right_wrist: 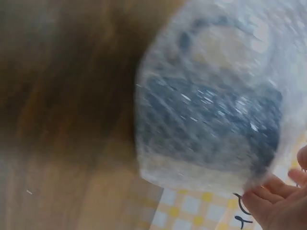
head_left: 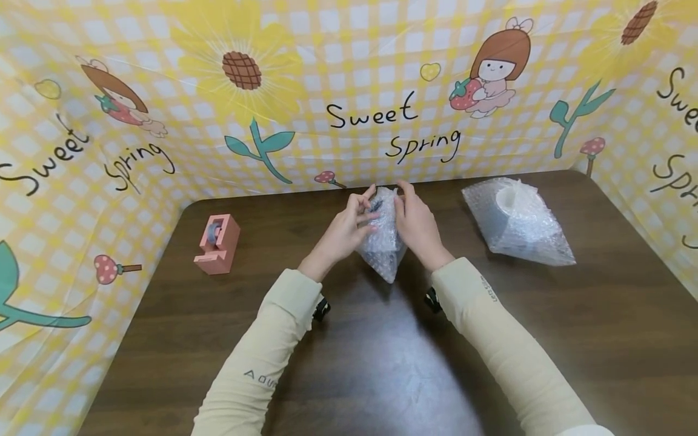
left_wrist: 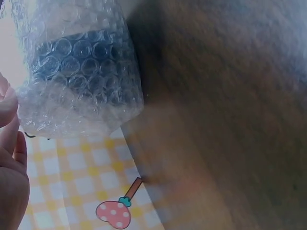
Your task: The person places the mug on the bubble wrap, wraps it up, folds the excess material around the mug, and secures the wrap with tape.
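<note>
A bubble-wrapped item [head_left: 385, 227] is between the two hands near the far edge of the table. Through the clear wrap a broad dark band [left_wrist: 76, 60] shows, and in the right wrist view a curved dark outline [right_wrist: 201, 26] stands above the band. At the item's left side, the left hand [head_left: 349, 225] has its fingers spread, with their tips against the wrap. Opposite it, the right hand [head_left: 418, 225] holds the wrap's edge between thumb and fingers. One pointed end of the wrap faces the person.
A pink tape dispenser [head_left: 218, 245] with a roll in it stands at the table's left. To the right lies a second bubble-wrapped bundle [head_left: 515, 224] around a white, cup-like thing. Yellow checked cloth [head_left: 305, 145] hangs behind and beside the brown table [head_left: 376, 363].
</note>
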Available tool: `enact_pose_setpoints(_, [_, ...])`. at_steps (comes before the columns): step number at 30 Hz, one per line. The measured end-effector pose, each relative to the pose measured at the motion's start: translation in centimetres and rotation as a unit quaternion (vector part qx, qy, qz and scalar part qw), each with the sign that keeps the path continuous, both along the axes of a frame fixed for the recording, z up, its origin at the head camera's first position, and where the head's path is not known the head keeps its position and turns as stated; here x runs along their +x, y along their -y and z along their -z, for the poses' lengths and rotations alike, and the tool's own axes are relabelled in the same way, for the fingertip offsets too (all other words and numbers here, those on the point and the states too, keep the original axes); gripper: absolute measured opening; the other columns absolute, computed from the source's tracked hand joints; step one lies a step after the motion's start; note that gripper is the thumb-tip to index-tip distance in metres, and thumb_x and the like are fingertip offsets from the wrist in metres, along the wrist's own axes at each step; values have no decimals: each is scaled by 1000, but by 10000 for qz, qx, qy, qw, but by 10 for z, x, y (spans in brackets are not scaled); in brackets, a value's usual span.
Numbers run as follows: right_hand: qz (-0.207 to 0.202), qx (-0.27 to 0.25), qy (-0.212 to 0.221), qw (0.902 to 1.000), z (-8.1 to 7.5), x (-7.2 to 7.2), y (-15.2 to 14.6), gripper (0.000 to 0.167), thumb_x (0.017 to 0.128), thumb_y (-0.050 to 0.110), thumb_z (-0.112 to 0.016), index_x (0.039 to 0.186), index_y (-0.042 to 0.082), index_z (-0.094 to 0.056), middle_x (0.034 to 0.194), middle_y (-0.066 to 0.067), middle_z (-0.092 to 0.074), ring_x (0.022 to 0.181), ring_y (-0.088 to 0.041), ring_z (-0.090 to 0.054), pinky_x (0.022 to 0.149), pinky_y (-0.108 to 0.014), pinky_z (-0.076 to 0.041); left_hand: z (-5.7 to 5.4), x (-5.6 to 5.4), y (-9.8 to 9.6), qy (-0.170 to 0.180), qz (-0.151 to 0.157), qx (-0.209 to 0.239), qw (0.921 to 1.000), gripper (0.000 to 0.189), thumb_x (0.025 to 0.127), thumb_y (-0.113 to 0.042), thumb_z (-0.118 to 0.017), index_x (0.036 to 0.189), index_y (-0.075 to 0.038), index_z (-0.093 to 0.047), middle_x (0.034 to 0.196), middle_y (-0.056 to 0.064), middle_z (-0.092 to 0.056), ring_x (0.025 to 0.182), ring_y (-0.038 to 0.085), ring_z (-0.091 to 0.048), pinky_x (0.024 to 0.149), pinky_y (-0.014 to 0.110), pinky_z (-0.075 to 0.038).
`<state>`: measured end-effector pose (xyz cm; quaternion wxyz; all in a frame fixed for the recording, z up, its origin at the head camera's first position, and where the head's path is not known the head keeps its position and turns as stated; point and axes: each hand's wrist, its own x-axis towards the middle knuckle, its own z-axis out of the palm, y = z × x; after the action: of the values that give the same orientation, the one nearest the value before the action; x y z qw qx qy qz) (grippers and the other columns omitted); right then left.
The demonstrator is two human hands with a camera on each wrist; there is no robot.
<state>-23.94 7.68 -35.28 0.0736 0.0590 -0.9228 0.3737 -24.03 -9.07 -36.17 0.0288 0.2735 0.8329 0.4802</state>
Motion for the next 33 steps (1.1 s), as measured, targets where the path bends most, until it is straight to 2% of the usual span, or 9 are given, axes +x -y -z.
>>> enact_pose_setpoints(5, [-214,312,233,9990,-12,-7,-3,40,105,30,-33,141,16,-40,122,-18,-61,102,-35,-62,79,-50,-51,-7,0,2,-274,67,-452,9986,32,90,2,-58,105,0,-30,159,7,-22,122,27,-58,95,30,-52])
enact_pose_setpoints(9, [-379,-347,563,9971,-17,-14,-7,39,104,27,-37,140,14,-44,129,-20,-56,116,-35,-55,92,-50,-47,-10,0,0,-399,90,-666,9969,31,90,2,-60,104,-2,-33,158,10,-26,119,27,-60,92,29,-53])
enact_pose_setpoints(12, [-502,-1097,724,9901,-18,-18,-9,39,103,22,-41,140,11,-45,137,-20,-51,127,-35,-49,102,-48,-44,-10,0,-1,-424,65,-781,9960,30,89,2,-60,103,-3,-34,156,10,-29,118,25,-61,91,28,-53])
enact_pose_setpoints(15, [-579,-1498,784,9839,-17,-21,-11,37,102,20,-44,137,10,-49,139,-19,-50,129,-34,-47,105,-47,-43,-10,0,-2,-441,55,-911,9948,29,90,1,-61,103,-3,-35,155,7,-31,118,24,-61,90,28,-54])
enact_pose_setpoints(20, [-463,-1653,758,9822,-17,-24,-14,29,101,25,-47,121,6,-57,131,-16,-56,122,-31,-52,99,-46,-45,-12,-1,-2,-585,97,-1044,9928,31,88,-1,-63,102,-4,-36,154,6,-33,116,23,-63,90,29,-54])
enact_pose_setpoints(24, [-480,-1535,734,9842,-19,-25,-16,28,103,27,-42,115,4,-54,125,-17,-56,115,-31,-52,94,-44,-45,-13,-2,-1,-701,73,-1126,9911,31,87,-1,-65,101,-4,-36,153,7,-36,113,23,-64,87,31,-55])
enact_pose_setpoints(27, [-470,-1978,949,9745,-22,-26,-17,27,104,23,-36,113,0,-47,124,-19,-53,117,-30,-53,99,-38,-46,-14,-2,-1,-596,-4,-1135,9918,31,87,-2,-65,101,-4,-37,153,9,-36,114,23,-64,86,32,-56])
enact_pose_setpoints(31, [-372,-2695,1553,9497,-26,-29,-20,29,105,21,-27,114,-3,-41,131,-21,-46,129,-29,-50,109,-33,-41,-17,-3,-2,-575,-133,-1282,9900,30,86,-4,-67,103,-3,-43,150,14,-41,113,26,-64,92,34,-54])
enact_pose_setpoints(33, [-351,-2689,1777,9460,-27,-30,-21,32,105,21,-25,118,-3,-40,134,-21,-44,131,-28,-49,110,-32,-40,-18,-3,-3,-646,-188,-1427,9875,30,86,-5,-68,104,-3,-44,141,18,-45,111,26,-65,93,33,-53])
